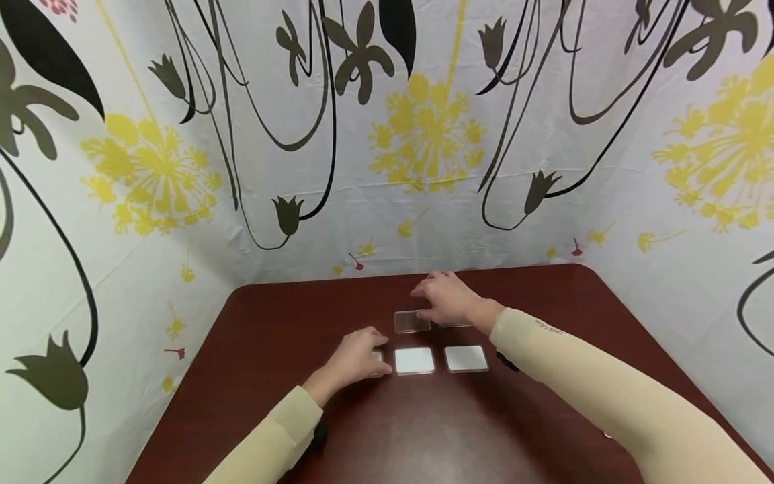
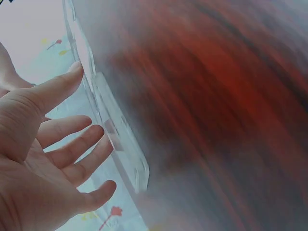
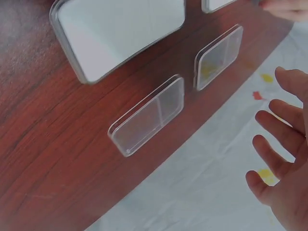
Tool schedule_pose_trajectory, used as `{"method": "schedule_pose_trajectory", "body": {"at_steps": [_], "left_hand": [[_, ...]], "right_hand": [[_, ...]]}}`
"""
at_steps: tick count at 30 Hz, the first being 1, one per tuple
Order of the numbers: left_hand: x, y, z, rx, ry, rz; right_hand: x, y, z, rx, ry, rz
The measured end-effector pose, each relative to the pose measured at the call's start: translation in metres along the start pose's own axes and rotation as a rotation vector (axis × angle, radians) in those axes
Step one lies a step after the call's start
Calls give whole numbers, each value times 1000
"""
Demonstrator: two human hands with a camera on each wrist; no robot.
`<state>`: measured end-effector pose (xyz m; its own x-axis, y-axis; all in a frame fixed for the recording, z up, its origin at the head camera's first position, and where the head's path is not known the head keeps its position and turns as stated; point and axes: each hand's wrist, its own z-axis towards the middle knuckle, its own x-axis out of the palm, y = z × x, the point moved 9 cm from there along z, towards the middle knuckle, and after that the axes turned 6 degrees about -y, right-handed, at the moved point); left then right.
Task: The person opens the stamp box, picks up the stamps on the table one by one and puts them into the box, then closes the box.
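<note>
My left hand is over the left end of the front row, its fingers apart and partly covering a clear-edged flat case. In the left wrist view its fingertips are near a clear case; I cannot tell whether they touch. To its right lie two rectangular cases with white faces, a middle one and a right one. My right hand hovers over the back row with loosely spread fingers, holding nothing. Beneath it are two see-through cases, one at left and one largely hidden.
The cases lie on a dark red wooden table with rounded far corners. A white floral-printed cloth hangs behind the table and along both sides. A small pale object peeks out beside my right sleeve.
</note>
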<state>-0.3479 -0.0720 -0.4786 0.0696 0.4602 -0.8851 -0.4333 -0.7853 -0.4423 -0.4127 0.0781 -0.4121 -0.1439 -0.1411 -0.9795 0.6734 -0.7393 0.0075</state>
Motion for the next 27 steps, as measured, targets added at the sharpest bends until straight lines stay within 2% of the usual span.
{"method": "schedule_pose_trajectory", "body": {"at_steps": [9, 11, 15, 18, 23, 27], "left_hand": [[-26, 17, -21, 11, -18, 46], [-31, 21, -25, 9, -25, 49], [-39, 26, -33, 49, -44, 48], [-40, 32, -37, 61, -36, 42], [-34, 43, -43, 39, -7, 59], [-30, 47, -46, 48, 0, 70]], "right_hand": [[-4, 47, -5, -118, -74, 10], [-4, 56, -6, -128, -83, 19], [0, 74, -7, -131, -92, 33], [7, 88, -7, -138, -93, 38], [22, 110, -8, -165, -92, 41], [35, 120, -7, -164, -80, 40]]}}
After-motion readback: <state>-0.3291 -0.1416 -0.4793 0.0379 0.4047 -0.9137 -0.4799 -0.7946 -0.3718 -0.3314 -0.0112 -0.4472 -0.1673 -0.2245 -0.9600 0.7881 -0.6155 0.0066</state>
